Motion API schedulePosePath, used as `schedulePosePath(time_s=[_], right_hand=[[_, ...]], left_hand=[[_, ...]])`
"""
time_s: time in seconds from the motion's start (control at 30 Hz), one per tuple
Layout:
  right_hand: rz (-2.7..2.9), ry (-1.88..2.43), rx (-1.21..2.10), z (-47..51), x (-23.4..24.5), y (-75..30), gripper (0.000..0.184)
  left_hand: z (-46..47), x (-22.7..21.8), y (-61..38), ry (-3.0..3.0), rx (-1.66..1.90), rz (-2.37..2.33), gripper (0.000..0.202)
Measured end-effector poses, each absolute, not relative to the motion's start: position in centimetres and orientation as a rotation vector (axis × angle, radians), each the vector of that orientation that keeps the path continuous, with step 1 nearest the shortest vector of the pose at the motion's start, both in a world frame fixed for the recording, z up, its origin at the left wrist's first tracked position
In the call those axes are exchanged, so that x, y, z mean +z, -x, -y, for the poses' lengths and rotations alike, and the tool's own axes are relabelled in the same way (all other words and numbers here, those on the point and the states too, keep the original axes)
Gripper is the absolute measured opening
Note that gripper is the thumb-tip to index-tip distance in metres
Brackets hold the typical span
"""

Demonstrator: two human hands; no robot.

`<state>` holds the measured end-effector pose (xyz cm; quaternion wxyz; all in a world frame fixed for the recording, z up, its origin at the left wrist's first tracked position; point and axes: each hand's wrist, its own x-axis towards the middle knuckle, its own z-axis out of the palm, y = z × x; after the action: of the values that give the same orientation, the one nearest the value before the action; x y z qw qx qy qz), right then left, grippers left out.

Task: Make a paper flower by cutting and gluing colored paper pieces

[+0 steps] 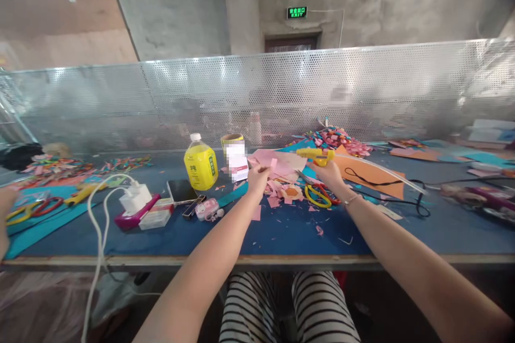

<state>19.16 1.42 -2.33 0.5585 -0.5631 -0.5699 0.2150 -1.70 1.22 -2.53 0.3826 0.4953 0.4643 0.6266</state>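
Observation:
My left hand (258, 177) pinches a small piece of pink paper (273, 163) between thumb and fingers. A yellow glue gun (318, 156) is gripped in my right hand (330, 174), its nozzle pointing left toward the paper. Under and behind my hands lies a larger pink sheet (290, 161), with pink paper scraps (277, 193) spread in front of it. Yellow-and-red-handled scissors (317, 195) rest just below my right hand, blades partly among the scraps.
A yellow bottle (200, 165) stands left of my hands, near a phone (181, 192) and a power strip (139, 213) with white cables. Behind, a scrap heap (338, 140) sits before a perforated metal screen (225, 99). Another person's hand (5, 214) shows at the left edge.

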Motion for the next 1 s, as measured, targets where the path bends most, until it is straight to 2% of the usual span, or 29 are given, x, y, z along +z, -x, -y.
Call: schedulePosePath(time_s=[0.2,0.4,1.0], right_hand=[[1.488,1.554,0.326,-0.6,-3.3,-18.7,0.034],[1.541,1.641,0.193,-0.3,-2.9,-17.7,0.031],[1.572,1.669,0.172,-0.4,-2.8,-17.8,0.031]], left_hand=[[-0.8,-2.3,1.4,-1.253,1.561,-1.203,0.004],[-0.3,-1.9,0.9,-1.197,1.519,-1.163,0.007],[0.1,-1.4,0.7,-1.244,1.514,-1.147,0.008]])
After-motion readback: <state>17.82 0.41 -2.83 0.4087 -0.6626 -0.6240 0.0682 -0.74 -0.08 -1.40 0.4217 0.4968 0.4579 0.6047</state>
